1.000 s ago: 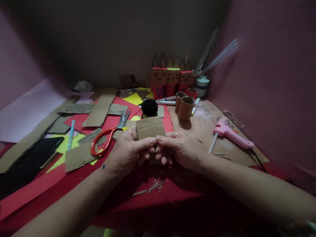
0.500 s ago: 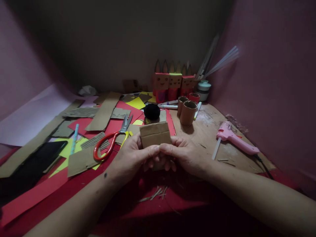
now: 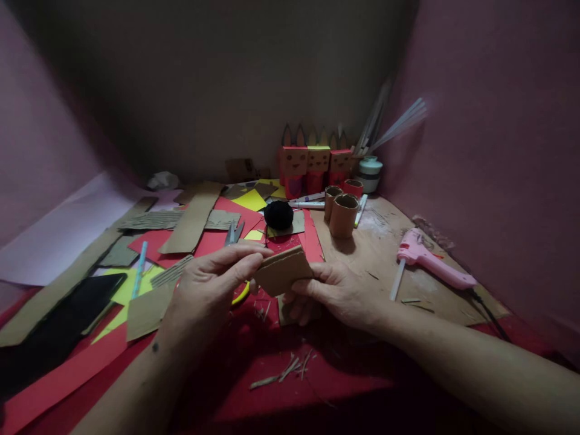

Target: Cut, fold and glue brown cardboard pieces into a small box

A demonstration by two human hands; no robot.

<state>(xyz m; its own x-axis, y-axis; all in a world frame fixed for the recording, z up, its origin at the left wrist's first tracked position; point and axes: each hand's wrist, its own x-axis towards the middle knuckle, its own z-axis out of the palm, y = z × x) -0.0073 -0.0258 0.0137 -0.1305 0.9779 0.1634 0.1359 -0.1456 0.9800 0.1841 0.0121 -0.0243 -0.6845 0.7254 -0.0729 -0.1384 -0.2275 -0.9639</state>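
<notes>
A small folded piece of cardboard is held tilted above the red surface, its left side lower. My right hand is closed on its lower right part, thumb on the front. With thumb and fingers close together, my left hand pinches the upper left edge. Below the right fingers, a second bit of cardboard shows partly; whether it is joined to the held piece I cannot tell. Scissors lie behind my left hand, which hides most of their handles. A ball of black yarn sits just beyond the cardboard.
On the right are a pink glue gun with its cord and brown cardboard tubes. Red figures with cardboard faces stand at the back near a jar. Cardboard strips, coloured paper and a black phone-like slab cover the left.
My left hand has shifted left and up from the cardboard's lower edge to its upper left edge. The cardboard has tilted and turned in my right hand. The view has tipped slightly upward.
</notes>
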